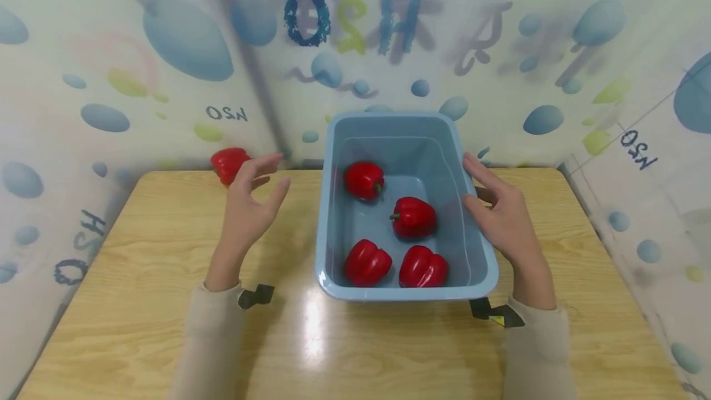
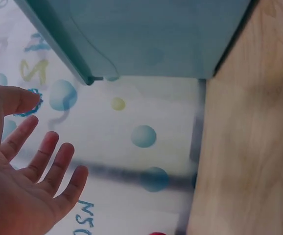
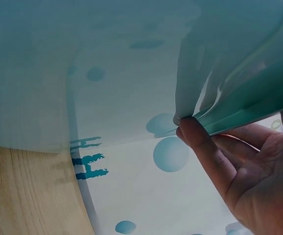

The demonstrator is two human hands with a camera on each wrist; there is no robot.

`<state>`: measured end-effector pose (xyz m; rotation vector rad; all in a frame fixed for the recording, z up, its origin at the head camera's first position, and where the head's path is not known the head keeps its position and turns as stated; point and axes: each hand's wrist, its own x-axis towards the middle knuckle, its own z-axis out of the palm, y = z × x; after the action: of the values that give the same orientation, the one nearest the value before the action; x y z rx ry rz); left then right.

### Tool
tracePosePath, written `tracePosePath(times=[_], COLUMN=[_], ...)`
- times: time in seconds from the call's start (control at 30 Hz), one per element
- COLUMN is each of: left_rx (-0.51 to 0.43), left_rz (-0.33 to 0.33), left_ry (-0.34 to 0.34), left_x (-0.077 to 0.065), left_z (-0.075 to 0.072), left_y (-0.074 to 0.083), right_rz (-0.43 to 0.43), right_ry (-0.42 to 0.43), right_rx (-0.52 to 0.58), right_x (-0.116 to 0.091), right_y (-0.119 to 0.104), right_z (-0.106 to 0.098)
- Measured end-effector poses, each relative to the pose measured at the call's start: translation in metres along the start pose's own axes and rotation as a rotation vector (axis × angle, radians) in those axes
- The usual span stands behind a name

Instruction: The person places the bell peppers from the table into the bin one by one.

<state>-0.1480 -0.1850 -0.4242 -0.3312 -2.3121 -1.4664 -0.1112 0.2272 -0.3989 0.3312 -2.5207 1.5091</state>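
Observation:
A blue plastic bin (image 1: 408,293) stands on the table with several red bell peppers (image 1: 415,217) lying inside it. My left hand (image 1: 252,199) hovers left of the bin, touching nothing, its thumb apart from its loosely bent fingers; its palm and fingers show in the left wrist view. Behind that hand, at the table's back edge, lies another red bell pepper (image 1: 229,163), partly covered by the fingers. At the bin's right rim, my right hand (image 1: 502,215) touches the outer edge with extended fingertips. The right wrist view shows one digit against the rim; other fingers are partly hidden.
The wooden table (image 1: 139,301) ends at a patterned wall covering (image 1: 383,79) with blue and green spots and lettering. It also rises on the left and right sides. Black straps (image 1: 257,296) hang by the sleeves.

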Motion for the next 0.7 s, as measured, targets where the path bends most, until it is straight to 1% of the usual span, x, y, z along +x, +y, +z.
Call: tracePosePath(times=[0.17,0.23,0.33,0.43,0.5,0.57,0.63,0.7], left_rx=[0.014,0.034,0.085,0.127,0.142,0.138,0.124,0.096], left_rz=[0.003,0.019,0.062,0.079,0.056,-0.001,-0.064,-0.122], left_ry=[0.038,0.063,0.111,0.178,0.226,0.26,0.274,0.274], left_x=[0.0,0.001,0.002,0.002,0.0,-0.003,-0.006,-0.008], left_z=[-0.006,-0.009,-0.017,-0.026,-0.033,-0.039,-0.043,-0.045], left_y=[-0.013,-0.02,-0.033,-0.05,-0.062,-0.072,-0.08,-0.087], right_rz=[0.007,0.008,0.006,0.004,-0.002,-0.003,-0.002,0.002], right_ry=[-0.004,0.0,0.005,0.008,0.008,0.003,-0.001,-0.002], right_rx=[0.01,0.009,0.006,0.004,0.008,0.012,0.016,0.015], right_x=[0.001,0.001,0.0,0.001,0.001,0.001,0.001,0.001], right_y=[-0.001,-0.001,-0.001,-0.002,-0.002,-0.002,-0.001,-0.001], right_z=[0.0,0.0,-0.001,-0.001,-0.001,-0.001,-0.001,-0.001])
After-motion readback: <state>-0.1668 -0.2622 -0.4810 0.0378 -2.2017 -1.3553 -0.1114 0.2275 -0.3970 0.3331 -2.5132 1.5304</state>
